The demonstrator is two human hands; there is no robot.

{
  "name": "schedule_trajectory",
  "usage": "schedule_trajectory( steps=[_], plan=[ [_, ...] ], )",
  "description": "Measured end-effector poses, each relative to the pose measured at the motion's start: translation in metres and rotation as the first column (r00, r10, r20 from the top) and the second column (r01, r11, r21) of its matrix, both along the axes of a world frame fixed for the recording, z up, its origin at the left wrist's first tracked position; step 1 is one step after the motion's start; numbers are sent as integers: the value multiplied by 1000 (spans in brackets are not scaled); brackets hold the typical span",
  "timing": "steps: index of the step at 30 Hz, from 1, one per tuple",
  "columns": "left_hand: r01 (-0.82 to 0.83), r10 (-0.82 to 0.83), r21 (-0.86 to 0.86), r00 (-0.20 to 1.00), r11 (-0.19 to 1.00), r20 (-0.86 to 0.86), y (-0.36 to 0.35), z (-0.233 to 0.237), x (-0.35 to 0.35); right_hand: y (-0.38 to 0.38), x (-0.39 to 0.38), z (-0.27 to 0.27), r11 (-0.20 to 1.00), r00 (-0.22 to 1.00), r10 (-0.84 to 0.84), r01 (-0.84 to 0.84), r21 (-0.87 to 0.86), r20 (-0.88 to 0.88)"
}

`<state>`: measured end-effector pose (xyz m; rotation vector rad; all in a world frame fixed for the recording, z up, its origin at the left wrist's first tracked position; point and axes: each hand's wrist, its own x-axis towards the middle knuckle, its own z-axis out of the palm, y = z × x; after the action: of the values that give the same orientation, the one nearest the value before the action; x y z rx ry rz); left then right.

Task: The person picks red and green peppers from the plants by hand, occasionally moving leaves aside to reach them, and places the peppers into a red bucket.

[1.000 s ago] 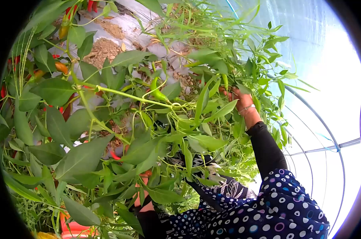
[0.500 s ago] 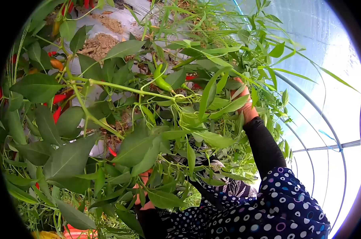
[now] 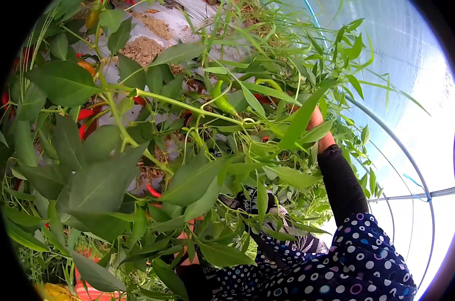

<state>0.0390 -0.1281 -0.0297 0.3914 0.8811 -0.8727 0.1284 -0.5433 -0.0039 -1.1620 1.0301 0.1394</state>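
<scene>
My right hand (image 3: 315,123) reaches into the pepper plants at the right of centre, its fingers hidden behind long green leaves. A green pepper (image 3: 222,100) hangs to its left, beside a thick green stem (image 3: 179,106). Lower down, my left hand (image 3: 189,246) shows only in parts between leaves; its fingers cannot be made out. What either hand holds, if anything, is hidden. Red peppers (image 3: 153,190) hang above and to the left of my left hand, and more red peppers (image 3: 86,114) are at the far left.
Broad leaves (image 3: 99,188) fill the left foreground. Soil (image 3: 142,50) lies on pale ground sheeting at the top. A red container (image 3: 99,293) and something yellow (image 3: 59,292) are at the lower left. Curved greenhouse poles (image 3: 403,145) and clear film stand at the right.
The plants have shifted right and slightly down in view. My right hand appears a little further right and more covered by a leaf; more of the red container shows.
</scene>
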Motion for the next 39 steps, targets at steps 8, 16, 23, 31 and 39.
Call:
schedule_trajectory(
  steps=[8, 16, 23, 31, 39],
  plan=[
    [1, -1, 8, 1000, 1000, -24, 9, 10, -12, 37, 20, 40, -71, 367, 705, -815, -575, -607],
    [-10, 10, 8, 999, 1000, -37, 12, 15, -19, 137, -5, 33, -510, -96, 749, -716, -478, -655],
    [-30, 30, 7, 999, 1000, -25, 13, 4, -14, 131, 3, -25, -469, -213, 726, -849, -244, -654],
    [-79, 79, 2, 997, 997, -4, 13, -6, -15, 72, 22, -6, -411, -222, 651, -907, -91, -726],
    [-104, 104, 12, 995, 995, 8, 16, -9, -5, 66, 35, 4, -323, -182, 677, -944, -66, -713]
  ],
)
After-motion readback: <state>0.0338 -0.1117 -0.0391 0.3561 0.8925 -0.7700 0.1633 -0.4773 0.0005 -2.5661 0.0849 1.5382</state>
